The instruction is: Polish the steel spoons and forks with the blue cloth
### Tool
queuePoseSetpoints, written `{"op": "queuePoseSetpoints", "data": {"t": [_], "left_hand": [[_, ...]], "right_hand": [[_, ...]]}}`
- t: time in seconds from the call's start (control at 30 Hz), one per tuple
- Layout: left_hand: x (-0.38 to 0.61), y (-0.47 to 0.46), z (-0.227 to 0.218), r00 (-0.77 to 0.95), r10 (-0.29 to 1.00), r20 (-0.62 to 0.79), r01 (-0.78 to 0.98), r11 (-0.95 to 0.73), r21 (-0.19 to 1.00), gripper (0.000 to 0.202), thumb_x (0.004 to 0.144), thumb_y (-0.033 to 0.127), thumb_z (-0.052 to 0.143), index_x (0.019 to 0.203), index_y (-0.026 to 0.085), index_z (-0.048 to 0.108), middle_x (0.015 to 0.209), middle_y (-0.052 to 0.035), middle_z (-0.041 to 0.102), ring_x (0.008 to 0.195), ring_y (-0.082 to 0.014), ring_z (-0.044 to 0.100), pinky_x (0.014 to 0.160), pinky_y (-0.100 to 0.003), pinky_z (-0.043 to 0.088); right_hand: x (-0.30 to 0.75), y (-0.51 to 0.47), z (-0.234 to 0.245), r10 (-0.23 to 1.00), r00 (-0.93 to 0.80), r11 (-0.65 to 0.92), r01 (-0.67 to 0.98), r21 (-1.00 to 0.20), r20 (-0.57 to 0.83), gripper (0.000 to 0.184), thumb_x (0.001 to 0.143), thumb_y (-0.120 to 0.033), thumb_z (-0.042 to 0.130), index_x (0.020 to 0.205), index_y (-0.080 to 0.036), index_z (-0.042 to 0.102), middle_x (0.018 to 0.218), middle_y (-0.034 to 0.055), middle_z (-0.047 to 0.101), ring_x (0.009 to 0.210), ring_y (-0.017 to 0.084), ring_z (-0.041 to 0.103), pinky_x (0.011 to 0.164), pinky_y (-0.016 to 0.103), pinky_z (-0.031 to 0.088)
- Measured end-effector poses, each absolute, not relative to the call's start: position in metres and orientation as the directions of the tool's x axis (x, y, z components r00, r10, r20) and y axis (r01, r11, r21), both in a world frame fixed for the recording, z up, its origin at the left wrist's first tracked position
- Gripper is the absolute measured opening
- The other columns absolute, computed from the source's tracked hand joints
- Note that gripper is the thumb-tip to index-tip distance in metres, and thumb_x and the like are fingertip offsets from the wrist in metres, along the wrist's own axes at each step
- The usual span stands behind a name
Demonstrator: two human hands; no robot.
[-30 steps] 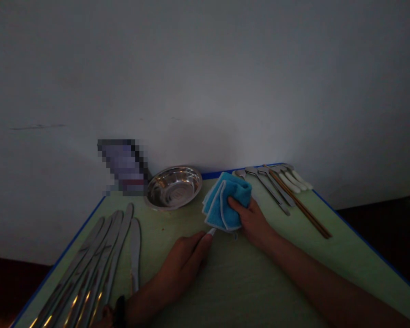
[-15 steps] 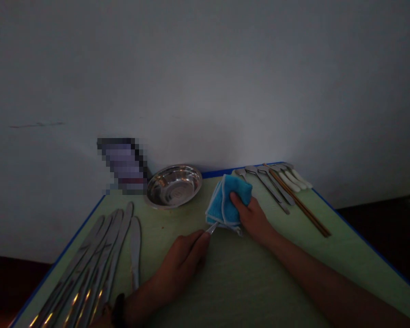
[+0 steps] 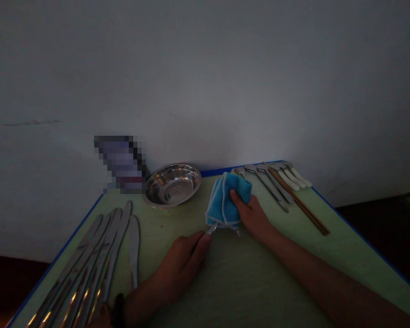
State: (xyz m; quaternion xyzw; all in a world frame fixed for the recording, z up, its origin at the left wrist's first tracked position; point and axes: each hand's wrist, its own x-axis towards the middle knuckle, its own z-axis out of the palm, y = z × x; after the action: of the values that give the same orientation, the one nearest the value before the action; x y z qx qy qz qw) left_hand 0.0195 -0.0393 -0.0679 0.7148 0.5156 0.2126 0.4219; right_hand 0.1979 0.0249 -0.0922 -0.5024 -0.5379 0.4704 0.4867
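Observation:
A folded blue cloth [image 3: 222,202] with pale edging is gripped by my right hand [image 3: 253,214], thumb on its near face. My left hand [image 3: 184,262] is closed round a shiny metal utensil [image 3: 212,228]. The utensil's far end goes into the cloth's lower edge, so its kind is hidden. Left of my left wrist lies a table knife [image 3: 134,241], partly covered by the forearm. Beyond it, several more table knives [image 3: 104,259] lie side by side, blades pointing away from me.
A steel bowl [image 3: 174,187] stands at the back of the green table [image 3: 246,282], beside a blurred-out upright object [image 3: 121,164]. At the back right lie metal utensils [image 3: 268,189], brown chopsticks [image 3: 302,207] and several white-handled pieces [image 3: 292,180]. A wall [image 3: 205,91] rises behind.
The whole view has shifted very slightly. Both hands keep their grips, and the cloth stays around the utensil's end with hardly any visible movement.

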Motion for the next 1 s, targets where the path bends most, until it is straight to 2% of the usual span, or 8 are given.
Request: {"op": "queuePoseSetpoints", "data": {"t": [0.07,0.17,0.33,0.47,0.7,0.87,1.0], "left_hand": [[0.0192,-0.0395,-0.0674,0.387,0.913,-0.131,0.534,-0.107,0.839,0.035,0.089,0.036,0.033,0.061,0.019,0.045,0.05,0.0053,0.044,0.046,-0.0099,0.042,0.047,-0.021,0.033],[0.0187,-0.0393,-0.0668,0.359,0.923,-0.139,0.513,-0.071,0.856,0.036,0.089,0.037,0.033,0.06,0.019,0.044,0.05,0.0052,0.044,0.046,-0.01,0.042,0.048,-0.02,0.034],[0.0173,-0.038,-0.0688,0.305,0.944,-0.125,0.494,-0.045,0.868,0.04,0.089,0.04,0.03,0.057,0.019,0.041,0.049,0.0048,0.043,0.047,-0.0104,0.042,0.048,-0.021,0.034],[0.0172,-0.0379,-0.0695,0.299,0.949,-0.106,0.495,-0.059,0.867,0.04,0.089,0.039,0.031,0.057,0.019,0.042,0.049,0.0047,0.043,0.046,-0.0102,0.042,0.047,-0.02,0.033],[0.019,-0.0403,-0.0665,0.386,0.918,-0.087,0.57,-0.163,0.806,0.036,0.089,0.036,0.031,0.062,0.019,0.045,0.05,0.005,0.043,0.045,-0.01,0.043,0.047,-0.021,0.033],[0.0196,-0.04,-0.0661,0.393,0.914,-0.097,0.576,-0.163,0.801,0.035,0.089,0.035,0.031,0.061,0.019,0.044,0.05,0.0053,0.043,0.045,-0.0099,0.042,0.047,-0.021,0.032],[0.0196,-0.0391,-0.0675,0.367,0.925,-0.101,0.558,-0.132,0.82,0.035,0.09,0.036,0.032,0.062,0.019,0.045,0.05,0.0053,0.043,0.046,-0.0099,0.043,0.048,-0.021,0.033]], "right_hand": [[0.198,0.0243,-0.0921,0.999,0.007,0.037,0.119,-0.992,0.038,0.04,0.077,-0.054,0.046,0.065,-0.018,0.056,0.058,-0.0001,0.057,0.056,0.015,0.053,0.056,0.027,0.042],[0.1992,0.0243,-0.0922,1.0,-0.005,0.021,0.115,-0.993,0.021,0.04,0.077,-0.054,0.045,0.067,-0.017,0.058,0.06,0.0005,0.059,0.058,0.015,0.054,0.058,0.027,0.042],[0.2019,0.0251,-0.0932,0.987,-0.158,0.007,-0.07,-0.997,0.018,0.032,0.075,-0.047,0.053,0.083,-0.018,0.063,0.078,0.0021,0.065,0.074,0.017,0.06,0.073,0.031,0.045],[0.2028,0.0243,-0.0918,0.966,-0.26,-0.046,-0.16,-0.986,-0.003,0.027,0.071,-0.039,0.061,0.089,-0.019,0.062,0.084,0.0018,0.067,0.077,0.017,0.061,0.077,0.033,0.046],[0.1999,0.0242,-0.0881,0.979,-0.203,0.008,-0.101,-0.995,0.028,0.028,0.067,-0.038,0.065,0.088,-0.02,0.064,0.088,0.0025,0.067,0.079,0.017,0.061,0.078,0.034,0.046],[0.2013,0.0243,-0.0902,0.976,-0.219,-0.05,-0.133,-0.99,-0.02,0.028,0.065,-0.038,0.067,0.086,-0.02,0.064,0.086,0.0033,0.067,0.078,0.017,0.061,0.076,0.033,0.047],[0.2022,0.0257,-0.0941,0.966,-0.253,-0.083,-0.151,-0.985,-0.042,0.03,0.069,-0.043,0.062,0.083,-0.017,0.063,0.078,0.0027,0.065,0.07,0.016,0.06,0.071,0.032,0.047]]}}
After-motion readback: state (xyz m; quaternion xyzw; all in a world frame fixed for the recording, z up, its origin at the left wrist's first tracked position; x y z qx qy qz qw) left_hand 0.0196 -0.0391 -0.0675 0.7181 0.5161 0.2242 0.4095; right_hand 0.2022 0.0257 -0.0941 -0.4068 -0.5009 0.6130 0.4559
